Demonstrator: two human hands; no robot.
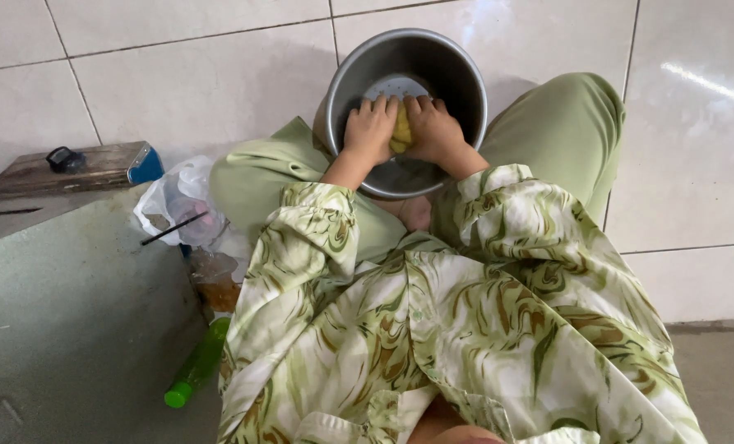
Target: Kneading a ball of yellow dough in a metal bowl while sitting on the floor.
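Observation:
A deep metal pot stands on the tiled floor between my knees. Both hands are inside it, pressed together around a yellow lump that looks like dough. My left hand grips the lump's left side and my right hand grips its right side, fingers curled over the top. Only a narrow strip of the yellow lump shows between the knuckles. A pale perforated surface is visible at the pot's bottom beyond my fingers.
To my left lie a crumpled plastic bag with a black straw, a green bottle on its side, and a wooden board with a small black object on it. A grey slab covers the lower left. White floor tiles surround the pot.

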